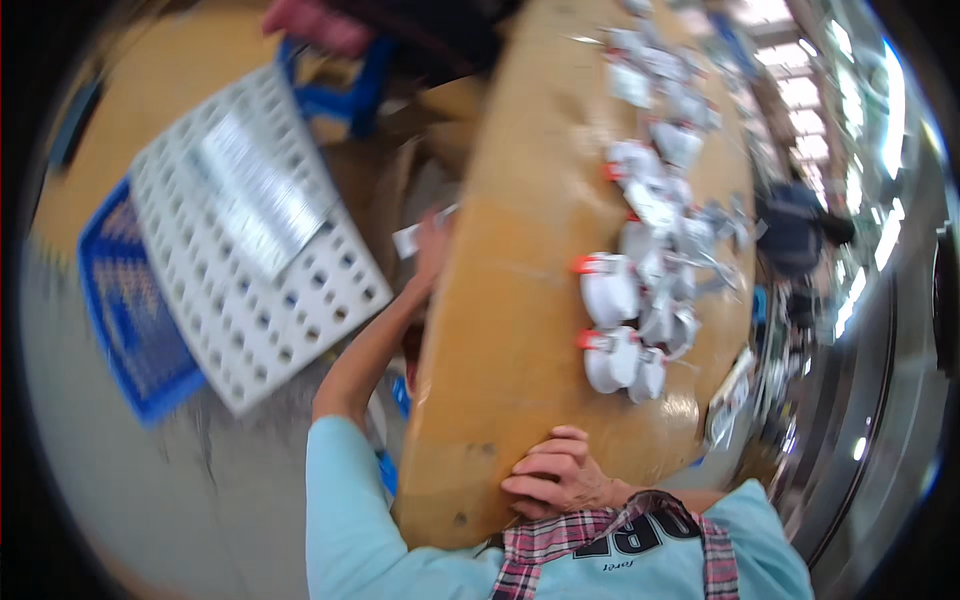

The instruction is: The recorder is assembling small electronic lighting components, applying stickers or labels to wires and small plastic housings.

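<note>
My left hand (432,245) reaches down past the left edge of the wooden table (520,300), over an open cardboard box (450,130). Its fingers are smeared by motion but look closed on a white flat piece (406,240), which sticks out on both sides of the hand. My right hand (560,475) rests on the near end of the tabletop with its fingers curled together and nothing seen in them. Beyond it, a long row of white rounded plastic parts (610,290), some with orange-red tips, lies along the table's right side.
On the left a white perforated board (240,350) with a shiny silver sheet (260,195) lies across a blue basket (140,330). A blue stool (345,100) stands behind the box. Farther right, a person in dark clothing (795,230) is blurred.
</note>
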Demonstrator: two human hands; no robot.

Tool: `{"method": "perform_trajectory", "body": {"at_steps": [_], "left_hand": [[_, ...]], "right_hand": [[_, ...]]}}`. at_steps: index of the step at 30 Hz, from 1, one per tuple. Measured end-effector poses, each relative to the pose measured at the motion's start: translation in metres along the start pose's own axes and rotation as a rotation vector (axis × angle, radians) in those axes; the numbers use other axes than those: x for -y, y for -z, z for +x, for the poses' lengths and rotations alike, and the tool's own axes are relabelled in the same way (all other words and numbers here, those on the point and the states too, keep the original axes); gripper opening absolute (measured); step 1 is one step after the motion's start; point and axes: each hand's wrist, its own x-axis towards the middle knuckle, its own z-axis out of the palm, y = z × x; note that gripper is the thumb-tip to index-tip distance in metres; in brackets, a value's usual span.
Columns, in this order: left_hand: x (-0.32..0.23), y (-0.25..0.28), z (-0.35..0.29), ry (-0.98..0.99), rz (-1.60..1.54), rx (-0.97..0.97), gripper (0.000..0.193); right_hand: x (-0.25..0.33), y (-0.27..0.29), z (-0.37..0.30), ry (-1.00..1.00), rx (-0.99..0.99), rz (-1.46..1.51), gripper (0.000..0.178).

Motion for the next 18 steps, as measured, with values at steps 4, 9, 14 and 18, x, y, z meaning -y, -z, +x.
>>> {"method": "perform_trajectory", "body": {"at_steps": [4, 9, 14, 18], "left_hand": [[-0.006, 0.077, -0.159, -0.125, -0.097, 0.102, 0.028], [-0.036, 0.175, -0.213, -0.119, -0.066, 0.085, 0.022], [-0.197, 0.128, 0.013, -0.087, 0.086, -0.142, 0.019], [-0.335, 0.107, 0.026, -0.318, 0.114, -0.225, 0.022]], "right_hand": [[-0.008, 0.008, -0.011, -0.052, -0.008, 0.018, 0.038], [-0.012, 0.015, -0.016, -0.011, -0.106, 0.079, 0.043], [0.0, 0.017, -0.013, 0.047, -0.091, 0.213, 0.039], [-0.006, 0.021, -0.022, 0.103, -0.186, 0.249, 0.029]]}}
